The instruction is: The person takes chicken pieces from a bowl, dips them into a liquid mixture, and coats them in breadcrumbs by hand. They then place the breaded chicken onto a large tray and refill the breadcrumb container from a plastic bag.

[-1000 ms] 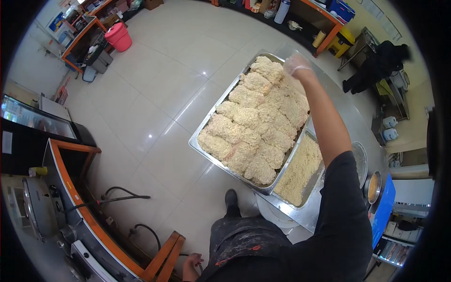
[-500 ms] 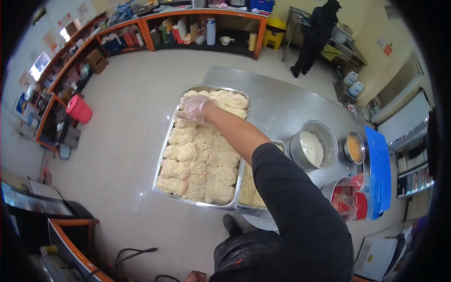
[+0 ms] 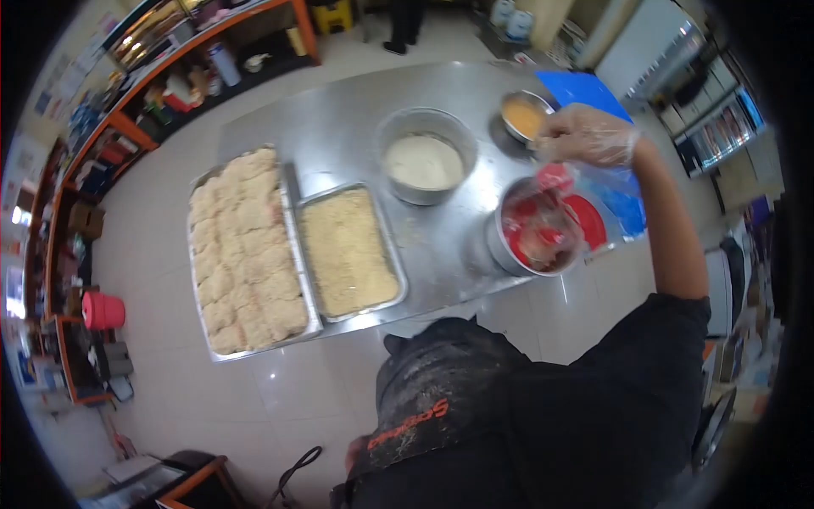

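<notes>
My right hand, in a clear plastic glove, is over the far side of a metal pot. Its fingers bend downward and are blurred; I cannot tell whether they grip anything. Just below them, a clear plastic bag with red parts sits in the pot and spills over its rim. A small bowl of orange liquid lies just beyond the fingertips. Only a sliver of my left hand shows beside the dark apron, its fingers hidden.
On the steel table stand a large tray of crumb-coated pieces, a smaller tray of pale crumbs and a pot of white batter. A blue sheet lies at the right edge. Someone's dark-clad legs show at the back.
My right hand has left the large tray's coated pieces and swung right, over the pot with the bag. The view has turned right, and the smaller crumb tray is now uncovered.
</notes>
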A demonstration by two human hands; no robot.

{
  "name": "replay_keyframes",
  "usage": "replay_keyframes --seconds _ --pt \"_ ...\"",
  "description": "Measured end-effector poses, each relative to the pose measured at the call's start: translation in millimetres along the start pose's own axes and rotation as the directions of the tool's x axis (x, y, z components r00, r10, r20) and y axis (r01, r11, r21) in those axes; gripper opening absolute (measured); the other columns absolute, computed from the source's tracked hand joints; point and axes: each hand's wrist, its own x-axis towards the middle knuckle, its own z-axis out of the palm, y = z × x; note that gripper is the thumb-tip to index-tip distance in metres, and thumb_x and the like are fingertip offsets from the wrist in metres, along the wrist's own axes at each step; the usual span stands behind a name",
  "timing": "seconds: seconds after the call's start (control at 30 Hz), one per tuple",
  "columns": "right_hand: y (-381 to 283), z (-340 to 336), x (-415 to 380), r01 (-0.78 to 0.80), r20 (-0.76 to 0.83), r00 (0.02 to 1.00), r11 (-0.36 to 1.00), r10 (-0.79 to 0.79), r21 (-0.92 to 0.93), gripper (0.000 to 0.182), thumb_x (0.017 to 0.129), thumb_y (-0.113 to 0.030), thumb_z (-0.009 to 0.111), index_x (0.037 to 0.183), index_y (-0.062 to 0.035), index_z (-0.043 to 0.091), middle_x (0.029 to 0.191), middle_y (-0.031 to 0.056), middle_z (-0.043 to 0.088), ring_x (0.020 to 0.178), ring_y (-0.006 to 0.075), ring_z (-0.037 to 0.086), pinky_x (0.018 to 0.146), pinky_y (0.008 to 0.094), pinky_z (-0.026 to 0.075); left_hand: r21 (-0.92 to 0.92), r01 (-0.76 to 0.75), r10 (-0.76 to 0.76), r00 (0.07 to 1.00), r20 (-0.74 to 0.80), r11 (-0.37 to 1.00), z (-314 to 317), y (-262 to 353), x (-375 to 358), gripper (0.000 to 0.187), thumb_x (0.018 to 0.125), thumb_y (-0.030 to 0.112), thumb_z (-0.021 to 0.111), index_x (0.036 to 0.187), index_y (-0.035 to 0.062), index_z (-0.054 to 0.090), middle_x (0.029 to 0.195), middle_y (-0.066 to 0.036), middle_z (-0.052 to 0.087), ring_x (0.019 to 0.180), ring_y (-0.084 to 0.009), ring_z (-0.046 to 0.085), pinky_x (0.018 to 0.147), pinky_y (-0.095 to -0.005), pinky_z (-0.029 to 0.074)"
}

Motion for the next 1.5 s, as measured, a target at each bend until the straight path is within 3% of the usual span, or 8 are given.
replay_keyframes --seconds 0.4,0.53,0.77,1.07,1.2,1.33,1.43,1.5 --pt "143 64 -57 -0.551 0.018 0.824 0.807 0.567 -0.212 0.055 0.087 -0.049 0.063 0.091 0.0054 0.070 0.094 0.0258 0.070 0.095 0.0369 0.068 0.084 0.0423 0.053 0.319 -0.192 0.227 0.971 -0.076 0.928 156 216 -56 0.044 0.095 0.028 0.041 0.132 0.0056 0.051 0.101 -0.014 0.068 0.066 -0.0191 0.058 0.054 -0.0333 0.047" --pt "212 103 -44 -0.527 -0.267 0.839 0.831 0.475 -0.176 0.054 0.089 -0.050 0.061 0.088 0.0031 0.071 0.094 0.0244 0.070 0.095 0.0378 0.067 0.083 0.0427 0.052 0.486 -0.328 0.402 0.914 -0.053 0.810 229 278 -119 0.037 0.093 0.023 0.046 0.122 0.0033 0.058 0.097 -0.014 0.068 0.069 -0.0183 0.060 0.057 -0.0326 0.048" --pt "226 80 -44 -0.024 -0.165 0.986 0.996 0.009 -0.087 0.042 0.088 -0.039 0.066 0.076 0.0012 0.067 0.075 0.0241 0.063 0.069 0.0350 0.060 0.067 0.0442 0.048 0.560 -0.813 0.914 0.336 0.227 0.160 428 436 -278 0.031 0.091 0.029 0.065 0.103 0.0006 0.064 0.090 -0.014 0.066 0.082 -0.0246 0.065 0.076 -0.0339 0.051" --pt "223 91 -89 0.338 -0.494 0.843 0.924 -0.213 0.179 0.019 0.092 -0.019 0.061 0.084 -0.0016 0.064 0.075 0.0142 0.064 0.068 0.0343 0.060 0.063 0.0401 0.048 0.840 -0.541 0.845 0.467 0.260 0.041 492 498 -268 0.040 0.082 0.039 0.070 0.088 -0.0006 0.064 0.083 -0.021 0.067 0.082 -0.0390 0.066 0.074 -0.0455 0.051" --pt "198 99 -104 0.080 -0.648 0.755 0.995 -0.100 -0.061 0.011 0.089 -0.008 0.061 0.096 -0.0004 0.061 0.090 0.0138 0.066 0.075 0.0333 0.063 0.068 0.0389 0.052 0.782 -0.623 0.867 0.407 0.288 0.033 488 488 -266 0.027 0.086 0.026 0.067 0.091 -0.0009 0.065 0.081 -0.020 0.067 0.077 -0.0362 0.066 0.071 -0.0426 0.050" --pt "184 116 -106 0.531 -0.399 0.771 0.847 -0.496 -0.028 0.014 0.083 -0.008 0.060 0.097 -0.0034 0.063 0.094 0.0165 0.064 0.082 0.0356 0.062 0.076 0.0433 0.051 0.566 -0.803 0.870 0.404 0.283 0.189 488 486 -253 0.017 0.089 0.014 0.063 0.095 -0.0017 0.064 0.078 -0.018 0.066 0.074 -0.0281 0.067 0.068 -0.0382 0.050" --pt "203 164 -47 0.371 0.142 0.926 0.914 -0.350 -0.165 0.018 0.085 -0.014 0.058 0.100 -0.0077 0.065 0.096 0.0129 0.065 0.088 0.0325 0.063 0.079 0.0407 0.052 0.493 -0.827 0.845 0.450 0.289 0.271 490 485 -255 0.015 0.091 0.012 0.061 0.097 -0.0018 0.063 0.077 -0.017 0.066 0.075 -0.0234 0.068 0.066 -0.0353 0.050" --pt "220 203 15 -0.159 0.359 0.933 0.876 -0.016 0.454 0.027 0.084 -0.019 0.055 0.104 -0.0044 0.066 0.111 0.0180 0.066 0.100 0.0337 0.064 0.091 0.0459 0.048 0.503 -0.827 0.854 0.433 0.289 0.249 492 483 -253 0.015 0.092 0.012 0.060 0.097 -0.0017 0.062 0.078 -0.016 0.066 0.077 -0.0217 0.068 0.067 -0.0341 0.050"
